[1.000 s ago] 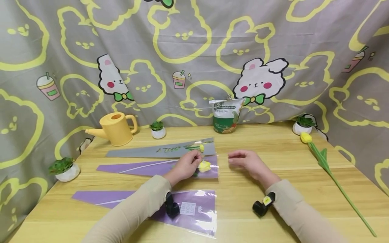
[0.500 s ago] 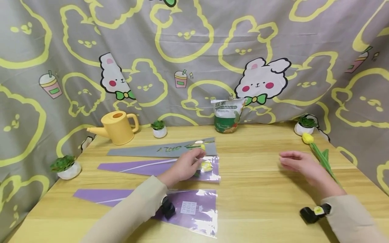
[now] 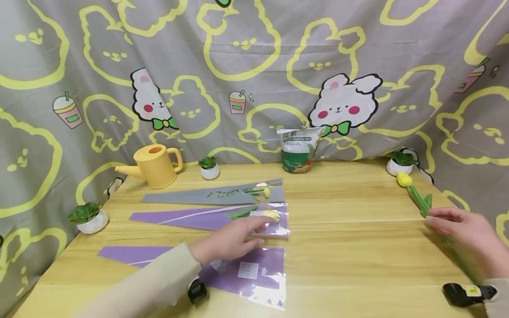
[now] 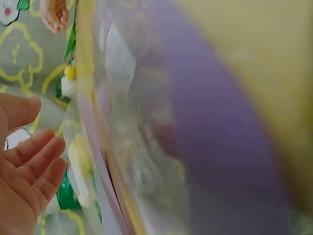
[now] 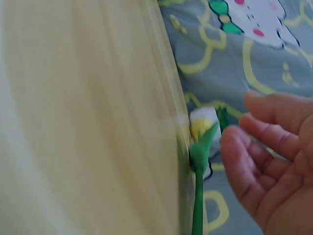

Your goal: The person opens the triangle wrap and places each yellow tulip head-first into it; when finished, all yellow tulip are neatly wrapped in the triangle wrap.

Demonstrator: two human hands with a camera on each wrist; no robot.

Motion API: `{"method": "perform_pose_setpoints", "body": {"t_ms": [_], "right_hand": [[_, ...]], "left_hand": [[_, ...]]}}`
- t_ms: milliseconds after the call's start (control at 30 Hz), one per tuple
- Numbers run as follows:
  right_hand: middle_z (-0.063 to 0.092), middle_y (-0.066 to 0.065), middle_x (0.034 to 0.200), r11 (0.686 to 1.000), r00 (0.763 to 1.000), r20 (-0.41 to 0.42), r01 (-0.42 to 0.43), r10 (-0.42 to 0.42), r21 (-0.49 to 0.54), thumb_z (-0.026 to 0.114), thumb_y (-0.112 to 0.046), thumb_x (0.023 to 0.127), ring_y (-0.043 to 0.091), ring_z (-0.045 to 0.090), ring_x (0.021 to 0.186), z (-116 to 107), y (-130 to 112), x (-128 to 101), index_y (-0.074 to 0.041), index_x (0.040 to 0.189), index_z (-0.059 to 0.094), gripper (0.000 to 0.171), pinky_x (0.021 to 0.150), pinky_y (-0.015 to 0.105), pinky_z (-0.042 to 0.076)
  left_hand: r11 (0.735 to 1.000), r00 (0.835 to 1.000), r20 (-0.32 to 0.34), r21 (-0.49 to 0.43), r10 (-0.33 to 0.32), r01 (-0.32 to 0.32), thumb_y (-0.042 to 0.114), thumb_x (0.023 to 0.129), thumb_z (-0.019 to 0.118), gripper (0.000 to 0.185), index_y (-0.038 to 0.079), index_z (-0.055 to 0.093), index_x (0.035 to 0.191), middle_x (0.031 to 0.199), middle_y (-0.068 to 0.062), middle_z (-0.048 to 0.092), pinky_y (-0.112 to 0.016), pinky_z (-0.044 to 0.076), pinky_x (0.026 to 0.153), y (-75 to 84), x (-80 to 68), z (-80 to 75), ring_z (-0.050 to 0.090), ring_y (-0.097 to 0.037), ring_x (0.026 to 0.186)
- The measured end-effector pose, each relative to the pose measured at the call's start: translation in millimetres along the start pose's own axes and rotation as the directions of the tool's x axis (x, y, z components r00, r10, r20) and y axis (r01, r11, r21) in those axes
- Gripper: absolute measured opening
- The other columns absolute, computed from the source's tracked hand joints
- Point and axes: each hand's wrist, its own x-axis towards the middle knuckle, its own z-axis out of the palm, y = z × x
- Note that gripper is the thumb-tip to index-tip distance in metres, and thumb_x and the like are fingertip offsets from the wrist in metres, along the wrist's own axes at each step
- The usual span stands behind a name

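My right hand [image 3: 471, 229] hovers at a long-stemmed artificial yellow tulip [image 3: 404, 179] lying along the table's right side. In the right wrist view the fingers are loosely bent beside its green stem [image 5: 197, 205], with a gap between them. Over the lower edge of the middle purple flower sleeve [image 3: 175, 218] is my left hand [image 3: 232, 238], fingers extended and holding nothing. A yellow tulip [image 3: 271, 215] lies inside that clear-fronted sleeve, its head just beyond the fingertips. Another yellow tulip [image 3: 267, 192] lies in the grey sleeve [image 3: 171, 198] behind.
A third, purple sleeve [image 3: 264, 276] lies at the front, partly under the left forearm. Along the back stand a yellow watering can [image 3: 157, 168], a small potted succulent [image 3: 209, 170] and a green-and-white bag [image 3: 298, 152]. More potted succulents [image 3: 92, 222] stand at both sides.
My right hand has swung from the middle of the table far right to the loose tulip. My left hand has drawn back towards me from the tulip head, its fingers straightening.
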Motion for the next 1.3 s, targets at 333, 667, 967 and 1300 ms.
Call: {"method": "perform_pose_setpoints", "body": {"t_ms": [333,667,967,1300], "right_hand": [[0.043,-0.037,0.077,0.998,0.994,-0.101,-0.037,0.031,-0.058,0.054,-0.03,0.092,-0.007,0.051,0.062,-9,39,1,0.017,0.121,0.041,0.057,0.055,0.02,0.047],[0.054,-0.021,0.079,0.994,0.996,0.011,-0.082,0.083,-0.066,0.063,-0.035,0.087,-0.005,0.052,0.066,-9,43,-3,0.007,0.115,0.049,0.053,0.058,0.024,0.047],[0.058,-0.007,0.081,0.982,0.996,-0.023,-0.092,0.09,-0.162,0.063,-0.034,0.087,-0.003,0.048,0.064,-11,33,-4,0.016,0.122,0.045,0.064,0.056,0.023,0.047],[0.06,-0.004,0.082,0.973,0.994,0.026,-0.096,0.104,-0.209,0.062,-0.027,0.087,0.003,0.049,0.063,-12,22,0,0.019,0.118,0.046,0.058,0.055,0.024,0.045]], "left_hand": [[0.996,0.984,0.156,-0.043,0.09,-0.085,0.023,0.087,0.064,0.066,0.018,0.029,0.143,0.113,-0.001,0.053,-0.021,0.044,0.083,7.0,-9.7,17.4,0.052,-0.007,0.093],[0.999,0.992,0.125,0.033,0.034,-0.039,0.026,0.08,0.071,0.052,0.012,0.045,0.123,0.101,0.0,0.055,-0.022,0.042,0.087,3.7,-11.3,32.1,0.051,-0.007,0.093],[0.999,0.999,0.049,-0.028,0.018,-0.016,0.02,0.08,0.071,0.022,0.014,0.055,0.094,0.096,0.005,0.052,-0.022,0.042,0.084,-4.1,-4.2,35.9,0.048,-0.006,0.089],[0.981,0.998,-0.039,-0.19,-0.044,0.035,0.017,0.082,0.069,0.011,0.014,0.06,0.087,0.09,0.006,0.051,-0.02,0.043,0.078,-8.4,-3.6,45.9,0.048,-0.004,0.083]]}}
